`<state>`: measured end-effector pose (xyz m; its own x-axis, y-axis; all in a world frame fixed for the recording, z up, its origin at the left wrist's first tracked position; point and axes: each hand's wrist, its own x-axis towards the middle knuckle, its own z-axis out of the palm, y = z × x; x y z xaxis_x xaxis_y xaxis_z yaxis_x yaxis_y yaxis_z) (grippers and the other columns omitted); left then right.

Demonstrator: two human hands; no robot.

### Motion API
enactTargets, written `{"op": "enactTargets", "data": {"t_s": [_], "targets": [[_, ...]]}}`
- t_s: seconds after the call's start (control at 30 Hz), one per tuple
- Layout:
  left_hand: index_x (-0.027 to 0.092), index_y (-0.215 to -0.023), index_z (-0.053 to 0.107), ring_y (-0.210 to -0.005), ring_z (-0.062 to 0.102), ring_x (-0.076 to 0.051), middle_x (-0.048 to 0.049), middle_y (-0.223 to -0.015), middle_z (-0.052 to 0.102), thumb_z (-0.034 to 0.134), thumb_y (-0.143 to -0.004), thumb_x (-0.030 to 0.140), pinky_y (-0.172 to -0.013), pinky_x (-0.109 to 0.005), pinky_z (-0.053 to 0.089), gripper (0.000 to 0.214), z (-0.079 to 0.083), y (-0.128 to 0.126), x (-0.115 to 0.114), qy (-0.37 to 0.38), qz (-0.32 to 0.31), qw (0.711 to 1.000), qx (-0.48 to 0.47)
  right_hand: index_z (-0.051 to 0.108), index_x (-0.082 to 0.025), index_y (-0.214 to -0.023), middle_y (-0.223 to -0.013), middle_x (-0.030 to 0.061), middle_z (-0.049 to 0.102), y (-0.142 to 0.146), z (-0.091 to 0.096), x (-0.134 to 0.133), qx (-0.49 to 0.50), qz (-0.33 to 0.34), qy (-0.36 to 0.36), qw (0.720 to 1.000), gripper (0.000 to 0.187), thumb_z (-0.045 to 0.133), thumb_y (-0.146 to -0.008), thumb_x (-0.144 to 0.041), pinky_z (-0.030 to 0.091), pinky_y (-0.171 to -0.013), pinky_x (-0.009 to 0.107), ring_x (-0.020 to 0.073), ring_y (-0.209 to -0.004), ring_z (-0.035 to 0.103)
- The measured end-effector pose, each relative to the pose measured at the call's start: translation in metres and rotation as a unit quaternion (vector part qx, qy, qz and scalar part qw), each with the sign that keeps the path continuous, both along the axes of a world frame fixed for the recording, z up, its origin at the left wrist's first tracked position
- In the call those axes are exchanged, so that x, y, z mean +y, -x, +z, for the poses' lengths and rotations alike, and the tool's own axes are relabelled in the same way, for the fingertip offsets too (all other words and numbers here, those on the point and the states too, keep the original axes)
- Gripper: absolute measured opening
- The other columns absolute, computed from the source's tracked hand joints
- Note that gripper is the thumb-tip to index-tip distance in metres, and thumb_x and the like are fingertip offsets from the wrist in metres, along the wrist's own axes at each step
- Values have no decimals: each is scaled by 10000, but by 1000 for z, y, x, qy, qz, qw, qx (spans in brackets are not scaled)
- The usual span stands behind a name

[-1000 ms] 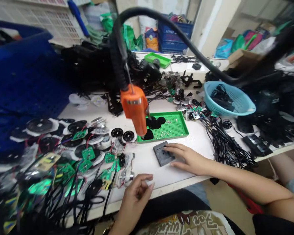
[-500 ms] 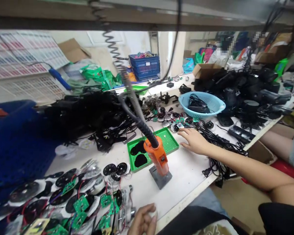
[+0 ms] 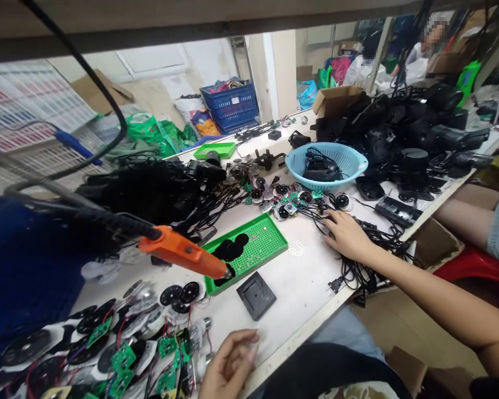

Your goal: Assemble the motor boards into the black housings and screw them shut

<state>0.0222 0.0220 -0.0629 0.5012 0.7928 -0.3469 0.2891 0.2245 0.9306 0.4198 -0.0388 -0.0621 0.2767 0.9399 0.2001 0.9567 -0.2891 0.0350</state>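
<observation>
My right hand (image 3: 346, 235) reaches over a heap of black cables (image 3: 363, 249), fingers spread and touching the nearest strands. No grip on a cable shows. My left hand (image 3: 233, 360) rests near the table's front edge, its fingers loosely bent and apart, with nothing visible in it. Between the hands lies a black square block with a recess (image 3: 256, 295). Behind it, a green tray (image 3: 270, 244) holds black discs (image 3: 233, 249) and tiny metal pieces. An orange electric screwdriver (image 3: 187, 253) hangs tilted over the tray's left end, its tip by a disc.
At left lie lamp parts with green circuit boards (image 3: 122, 357) and wires, beside a blue basket (image 3: 37, 266). A light-blue colander (image 3: 291, 166) holds black devices. Black housings (image 3: 399, 127) pile up at right. Another person's leg (image 3: 466, 213) shows at the right edge.
The screwdriver has swung left off the black block and now slants over the tray. My right hand has moved right onto the cables. The view has shifted somewhat.
</observation>
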Motion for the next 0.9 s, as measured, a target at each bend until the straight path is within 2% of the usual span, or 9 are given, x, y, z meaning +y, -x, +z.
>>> {"op": "enactTargets", "data": {"t_s": [0.13,0.2,0.3,0.4,0.5,0.57,0.63,0.73,0.9], "targets": [[217,-1082,730,-706,581,-167,-85,-946,711,761,-816,672,-546,-242,418,528,22,-12,11,-34,-55,998,15,667,-52,-1234,-1222,251,628,17,-4,26,5,9,32,999,316,641,-961,-209,543,-901,459,377,-1096,589],[239,-1093,739,-796,622,-191,-74,-964,704,735,-866,615,-635,-262,482,439,37,-16,19,-68,-99,992,46,699,-47,-1146,-1165,265,638,18,-6,33,8,2,44,999,241,570,-949,-97,548,-828,432,387,-1077,593],[267,-1132,741,-939,668,-218,-74,-1053,717,693,-925,516,-820,-304,537,328,65,-32,38,-139,-189,968,94,720,-72,-1062,-1137,240,653,10,-6,36,20,14,54,998,290,483,-920,16,541,-805,400,363,-1062,606],[257,-1154,727,-1008,681,-237,-84,-1144,721,678,-930,490,-896,-341,550,327,90,-69,64,-197,-236,946,106,711,-75,-1083,-1116,216,668,3,-2,35,38,23,48,998,321,466,-913,43,534,-801,393,340,-1004,627],[226,-1184,702,-1084,672,-249,-100,-1238,706,647,-948,474,-979,-381,529,347,101,-130,95,-257,-247,929,103,687,-89,-1131,-1097,191,671,0,5,34,55,23,21,998,335,459,-923,41,520,-804,401,336,-983,619],[192,-1182,689,-1107,671,-261,-116,-1231,712,616,-966,427,-1001,-401,518,327,99,-176,116,-318,-255,909,93,668,-103,-1162,-1086,179,662,-4,12,32,64,16,-5,998,331,450,-945,21,507,-838,421,350,-1018,591],[168,-1189,679,-1098,668,-265,-129,-1225,707,561,-986,319,-975,-405,529,279,91,-222,134,-392,-276,870,116,652,-110,-1179,-1093,177,646,-11,18,29,70,-3,-29,997,321,445,-961,1,494,-868,435,364,-1057,555],[158,-1103,717,-1154,632,-293,-134,-1205,700,603,-890,126,-1076,-446,466,244,71,-276,153,-422,-302,844,136,630,-106,-1206,-1135,185,615,-28,26,23,81,-46,-70,993,317,460,-955,-13,483,-836,415,372,-1085,516],[168,-936,736,-1257,536,-399,-152,-1162,711,872,-597,83,-1174,-525,347,375,46,-308,174,-394,-305,853,153,644,-107,-1173,-1083,177,623,-61,23,16,107,-80,-138,981,333,447,-923,-7,473,-834,419,351,-1019,528]]}}
